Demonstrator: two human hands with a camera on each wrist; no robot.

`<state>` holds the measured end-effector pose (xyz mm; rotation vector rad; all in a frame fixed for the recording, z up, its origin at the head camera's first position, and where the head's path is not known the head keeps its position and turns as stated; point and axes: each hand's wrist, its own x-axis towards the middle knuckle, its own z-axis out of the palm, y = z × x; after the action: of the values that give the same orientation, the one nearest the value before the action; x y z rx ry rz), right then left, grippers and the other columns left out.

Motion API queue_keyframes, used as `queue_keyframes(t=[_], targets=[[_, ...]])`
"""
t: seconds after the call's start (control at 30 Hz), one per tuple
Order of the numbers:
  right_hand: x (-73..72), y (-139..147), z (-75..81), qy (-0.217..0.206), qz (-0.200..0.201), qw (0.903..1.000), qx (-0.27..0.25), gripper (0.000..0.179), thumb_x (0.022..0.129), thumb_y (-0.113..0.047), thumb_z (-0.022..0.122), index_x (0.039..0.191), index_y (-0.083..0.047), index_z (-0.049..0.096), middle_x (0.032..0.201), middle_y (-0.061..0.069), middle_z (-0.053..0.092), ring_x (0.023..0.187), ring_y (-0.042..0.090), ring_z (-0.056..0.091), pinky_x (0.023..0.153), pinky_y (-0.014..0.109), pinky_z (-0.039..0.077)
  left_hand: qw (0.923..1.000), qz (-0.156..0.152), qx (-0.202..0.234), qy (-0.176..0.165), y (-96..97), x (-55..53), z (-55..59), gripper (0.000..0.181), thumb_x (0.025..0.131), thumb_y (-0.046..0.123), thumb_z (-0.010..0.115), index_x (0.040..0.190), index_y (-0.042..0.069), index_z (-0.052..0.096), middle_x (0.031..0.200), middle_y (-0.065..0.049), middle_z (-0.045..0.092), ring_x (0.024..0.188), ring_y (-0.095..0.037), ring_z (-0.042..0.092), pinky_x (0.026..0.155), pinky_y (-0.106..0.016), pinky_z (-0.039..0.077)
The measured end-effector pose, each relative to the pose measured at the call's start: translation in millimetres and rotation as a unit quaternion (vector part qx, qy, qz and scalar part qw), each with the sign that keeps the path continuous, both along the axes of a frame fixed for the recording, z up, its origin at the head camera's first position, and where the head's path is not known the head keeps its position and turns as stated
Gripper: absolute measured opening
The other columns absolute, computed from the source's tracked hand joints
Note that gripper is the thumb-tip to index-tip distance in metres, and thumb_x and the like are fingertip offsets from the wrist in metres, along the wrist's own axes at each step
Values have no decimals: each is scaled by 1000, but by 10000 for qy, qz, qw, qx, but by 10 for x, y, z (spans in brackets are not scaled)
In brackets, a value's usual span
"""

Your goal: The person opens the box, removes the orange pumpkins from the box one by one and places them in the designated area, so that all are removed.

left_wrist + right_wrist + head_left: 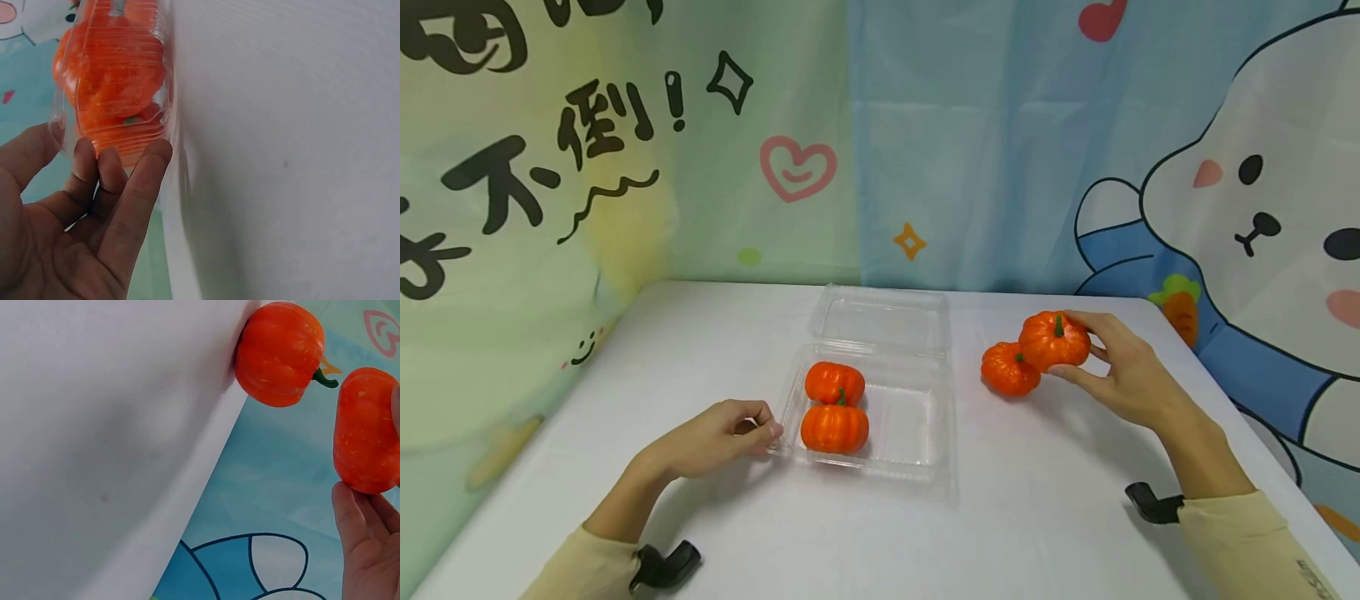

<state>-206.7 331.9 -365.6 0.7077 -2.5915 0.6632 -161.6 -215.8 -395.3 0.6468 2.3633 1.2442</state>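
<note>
My right hand holds a small orange pumpkin with a green stem, thumb on the near side and fingers at the far side. In the right wrist view this pumpkin is raised off the white surface. Another pumpkin sits on the table just left of it. My left hand pinches the left edge of a clear plastic box. Two orange pumpkins lie one behind the other in the box's left half. Through the clear wall, the left wrist view shows them close to my fingertips.
The box's hinged lid lies folded back toward the table's far edge. A white cloth covers the table. Behind it hangs a printed curtain with cartoon figures. Black wrist mounts stick out beside both sleeves.
</note>
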Motion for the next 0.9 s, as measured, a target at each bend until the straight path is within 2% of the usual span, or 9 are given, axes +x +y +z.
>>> queue_keyframes(t=[0.07, 0.13, 0.17, 0.3, 0.57, 0.9], targets=[[1, 9, -7, 18, 51, 10000, 0, 84, 79, -11, 90, 150, -7, 46, 139, 17, 53, 126, 37, 54, 91, 40, 53, 10000, -3, -43, 60, -6, 1, 10, 22, 105, 28, 61, 98, 8, 64, 94, -5, 69, 91, -19, 74, 85, -26, 55], [2, 12, -7, 30, 96, 9999, 4, 84, 80, -11, 89, 151, -6, 44, 139, 19, 52, 126, 39, 53, 87, 54, 51, 9999, -5, -40, 92, -14, 3, 15, 21, 105, 28, 61, 98, 8, 64, 94, -6, 69, 91, -20, 73, 85, -26, 55], [2, 16, -9, 18, 84, 10000, 0, 85, 80, -11, 89, 151, -6, 43, 139, 19, 51, 125, 40, 53, 86, 56, 51, 9999, -12, -31, 111, -16, 4, 15, 21, 105, 28, 61, 98, 8, 65, 93, -6, 69, 91, -21, 73, 85, -26, 56], [11, 42, -3, -35, -66, 10000, 20, 86, 81, -9, 87, 153, -4, 40, 141, 22, 48, 125, 42, 51, 85, 60, 50, 9999, -11, -21, 147, -24, 11, 12, 21, 105, 27, 61, 98, 8, 64, 93, -6, 69, 90, -21, 73, 84, -26, 56], [71, 137, -69, -416, -464, 9980, 70, 80, 87, -13, 83, 153, -3, 39, 142, 24, 46, 128, 44, 49, 88, 62, 50, 9999, -65, 26, 103, -13, 12, -6, 21, 105, 27, 61, 98, 7, 64, 92, -5, 67, 91, -23, 73, 84, -27, 57], [62, 213, -130, -422, -417, 9982, 126, 80, 89, -15, 82, 153, 0, 37, 141, 26, 45, 126, 46, 48, 88, 64, 49, 9998, -81, -148, 131, -16, -10, 27, 21, 105, 29, 61, 99, 10, 65, 93, -6, 70, 91, -21, 74, 82, -25, 53]])
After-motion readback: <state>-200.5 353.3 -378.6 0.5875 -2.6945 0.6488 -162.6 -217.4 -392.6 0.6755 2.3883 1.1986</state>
